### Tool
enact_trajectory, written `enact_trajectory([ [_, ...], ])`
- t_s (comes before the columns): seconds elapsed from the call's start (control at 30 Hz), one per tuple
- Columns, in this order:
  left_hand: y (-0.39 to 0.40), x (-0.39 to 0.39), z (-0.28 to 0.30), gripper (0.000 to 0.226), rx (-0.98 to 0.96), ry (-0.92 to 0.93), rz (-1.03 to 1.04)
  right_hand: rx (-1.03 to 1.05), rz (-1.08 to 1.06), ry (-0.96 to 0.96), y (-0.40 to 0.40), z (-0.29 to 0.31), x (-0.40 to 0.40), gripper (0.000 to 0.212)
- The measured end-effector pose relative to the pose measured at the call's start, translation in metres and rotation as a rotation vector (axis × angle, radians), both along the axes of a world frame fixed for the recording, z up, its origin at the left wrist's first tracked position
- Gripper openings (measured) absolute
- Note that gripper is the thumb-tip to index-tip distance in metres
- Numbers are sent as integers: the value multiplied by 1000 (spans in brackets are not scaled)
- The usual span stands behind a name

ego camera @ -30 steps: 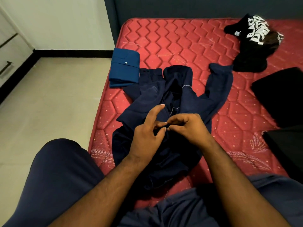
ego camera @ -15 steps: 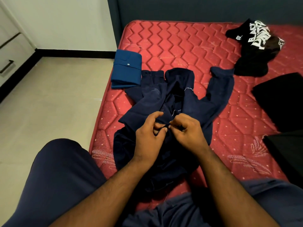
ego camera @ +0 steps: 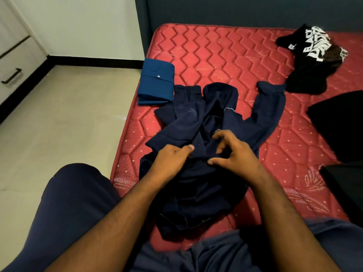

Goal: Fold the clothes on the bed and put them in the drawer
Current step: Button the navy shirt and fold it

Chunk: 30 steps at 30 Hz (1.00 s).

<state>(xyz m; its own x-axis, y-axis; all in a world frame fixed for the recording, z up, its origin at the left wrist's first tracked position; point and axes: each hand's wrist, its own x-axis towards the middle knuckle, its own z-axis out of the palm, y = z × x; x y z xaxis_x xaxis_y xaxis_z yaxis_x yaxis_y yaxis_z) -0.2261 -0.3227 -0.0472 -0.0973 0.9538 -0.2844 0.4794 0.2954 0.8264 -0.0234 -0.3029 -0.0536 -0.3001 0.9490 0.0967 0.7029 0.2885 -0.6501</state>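
Navy, blue and black on a red quilt

Red mattress point(ego camera: 225, 54) stitched in hexagons; dark navy shirt point(ego camera: 198, 122) in the middle; brighter blue folded shirt point(ego camera: 156, 83) far left; black garment with white lettering point(ego camera: 310, 55) far right; cream floor point(ego camera: 59, 114), black skirting point(ego camera: 94, 62)

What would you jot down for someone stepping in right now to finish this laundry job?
Left hand: resting on the navy shirt, fingers bent into its front; grip unclear.
Right hand: on the shirt too, fingers spread, not visibly holding anything.
Navy shirt lies unfolded on the red mattress, sleeves out.
Done: blue garment folded, near the mattress's left edge.
Left: fold the navy shirt, the crumpled black printed shirt at far right, and the dark items at the right edge; then move everything to the drawer, which is shut.
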Motion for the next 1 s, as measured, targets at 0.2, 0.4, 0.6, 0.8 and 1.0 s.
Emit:
enact_trajectory([
  [0.2, 20, -5, 8, 61, -119, 489, -389, 297, -157, -370, -2, -7, 17, 23],
  [0.4, 22, -10, 10, 34, -142, 414, -390, 69, -65, -163, 2, -15, 11, 12],
  [0.6, 7, -4, 0, 16, 49, 663, -236, -62, 76, -233, 3, -28, 9, 26],
  [0.8, 29, 41, -2, 45, 250, 464, -81, -7, -13, -613, 0, -38, -5, 30],
  [1.0, 42, 21, -32, 21, 221, 468, 131, 94, -124, -6, 1, -28, 3, 25],
])
